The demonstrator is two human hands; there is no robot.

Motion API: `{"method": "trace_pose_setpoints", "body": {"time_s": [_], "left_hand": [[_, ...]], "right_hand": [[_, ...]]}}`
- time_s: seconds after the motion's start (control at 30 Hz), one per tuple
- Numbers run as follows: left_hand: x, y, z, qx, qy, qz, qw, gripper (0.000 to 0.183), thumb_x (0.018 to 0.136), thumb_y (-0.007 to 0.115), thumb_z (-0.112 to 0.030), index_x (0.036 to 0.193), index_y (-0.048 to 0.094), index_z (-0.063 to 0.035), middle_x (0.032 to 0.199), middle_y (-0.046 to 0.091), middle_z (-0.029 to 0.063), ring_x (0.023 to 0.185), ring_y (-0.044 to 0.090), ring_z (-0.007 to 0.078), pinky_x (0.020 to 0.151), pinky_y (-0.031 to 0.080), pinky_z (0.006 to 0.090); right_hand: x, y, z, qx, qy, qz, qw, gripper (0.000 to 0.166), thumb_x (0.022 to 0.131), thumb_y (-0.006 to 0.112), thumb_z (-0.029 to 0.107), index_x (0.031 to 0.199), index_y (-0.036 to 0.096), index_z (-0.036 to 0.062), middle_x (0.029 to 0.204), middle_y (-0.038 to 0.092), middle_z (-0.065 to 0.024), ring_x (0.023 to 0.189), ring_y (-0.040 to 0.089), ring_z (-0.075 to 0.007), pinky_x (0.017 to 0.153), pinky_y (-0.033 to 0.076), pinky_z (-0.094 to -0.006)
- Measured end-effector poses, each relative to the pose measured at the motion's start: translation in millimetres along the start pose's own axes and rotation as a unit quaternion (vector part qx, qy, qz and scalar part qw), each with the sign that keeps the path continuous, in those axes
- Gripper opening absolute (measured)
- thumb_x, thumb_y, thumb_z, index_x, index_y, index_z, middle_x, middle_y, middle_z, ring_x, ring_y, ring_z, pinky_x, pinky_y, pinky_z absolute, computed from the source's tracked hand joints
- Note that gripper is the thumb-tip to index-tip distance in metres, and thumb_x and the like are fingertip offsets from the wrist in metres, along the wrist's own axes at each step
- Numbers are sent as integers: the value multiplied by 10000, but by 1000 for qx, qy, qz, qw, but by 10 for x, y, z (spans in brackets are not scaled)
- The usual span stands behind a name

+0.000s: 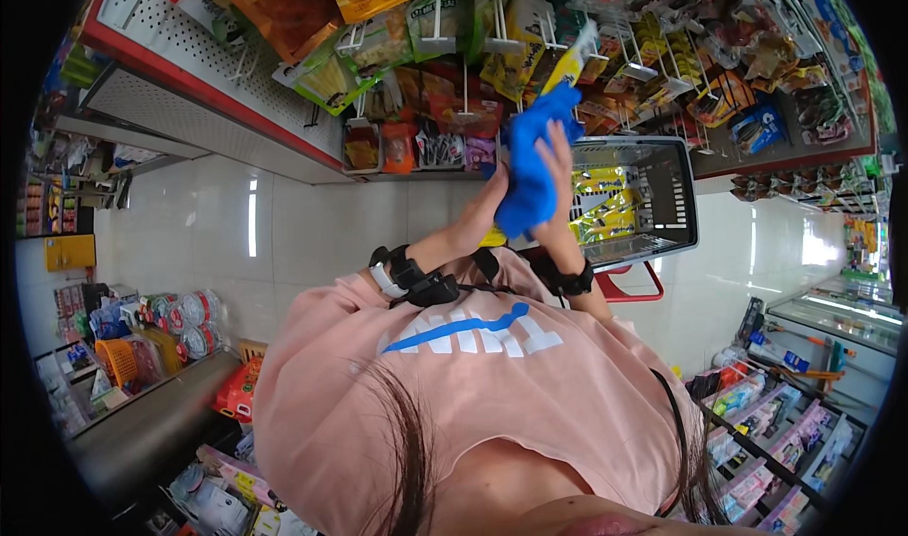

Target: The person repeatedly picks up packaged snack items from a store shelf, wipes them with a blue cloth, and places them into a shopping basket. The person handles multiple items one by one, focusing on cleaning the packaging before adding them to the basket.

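Observation:
A bright blue cloth is bunched between my two hands, in front of the hanging snack packets. My right hand grips its right side, fingers spread over the fabric. My left hand presses against its left side; its fingertips are partly hidden. From the cloth's top end sticks a slim yellow packet, its tip blurred and clear; the cloth covers its lower part. A grey plastic shopping basket stands just right of my right hand, with several yellow packets inside. Another bit of yellow shows under the cloth.
Metal hooks with bagged snacks fill the shelf ahead, above a red-edged ledge. Beside the basket is a red handle or frame. Tiled floor lies below. Goods racks stand behind at right, bottled water at left.

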State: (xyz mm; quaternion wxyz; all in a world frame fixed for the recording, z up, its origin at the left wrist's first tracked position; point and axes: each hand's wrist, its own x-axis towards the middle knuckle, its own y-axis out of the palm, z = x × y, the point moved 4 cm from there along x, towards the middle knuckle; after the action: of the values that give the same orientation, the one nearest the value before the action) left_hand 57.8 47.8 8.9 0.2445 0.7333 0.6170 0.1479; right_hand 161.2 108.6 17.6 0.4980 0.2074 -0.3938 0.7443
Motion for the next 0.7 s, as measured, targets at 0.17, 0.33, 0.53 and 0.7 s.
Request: {"method": "trace_pose_setpoints", "body": {"time_s": [0.17, 0.33, 0.53, 0.7], "left_hand": [[81, 95, 30, 103, 146, 23, 984, 757, 921, 119, -634, 1471, 131, -113, 1446, 313, 76, 1300, 346, 186, 1071, 286, 340], [200, -63, -260, -85, 54, -39, 994, 735, 919, 135, -635, 1402, 255, -95, 1284, 437, 87, 1202, 445, 178, 1026, 360, 347], [174, 10, -76, -53, -23, -35, 998, 732, 927, 130, -631, 1402, 291, -97, 1376, 388, 76, 1265, 395, 182, 1083, 291, 340], [179, 93, -33, -39, 67, 4, 997, 630, 964, 156, -564, 1334, 364, -98, 1250, 472, 46, 1172, 449, 127, 1021, 348, 295]], "right_hand": [[96, -112, -249, 115, 129, -65, 983, 622, 790, 559, 273, 1343, 428, 21, 1446, 317, -235, 1345, 295, -401, 1091, 234, -462], [-108, -12, 58, -40, 4, 39, 998, 551, 805, 538, 240, 1317, 475, 45, 1434, 345, -212, 1353, 281, -399, 1095, 195, -523], [-134, -54, 10, -83, -48, -3, 995, 528, 803, 621, 274, 1270, 521, 49, 1410, 385, -210, 1338, 300, -412, 1088, 207, -535], [81, -160, -95, -2, 41, -78, 996, 589, 812, 574, 225, 1343, 416, 26, 1426, 348, -238, 1332, 303, -430, 1084, 234, -508]]}}
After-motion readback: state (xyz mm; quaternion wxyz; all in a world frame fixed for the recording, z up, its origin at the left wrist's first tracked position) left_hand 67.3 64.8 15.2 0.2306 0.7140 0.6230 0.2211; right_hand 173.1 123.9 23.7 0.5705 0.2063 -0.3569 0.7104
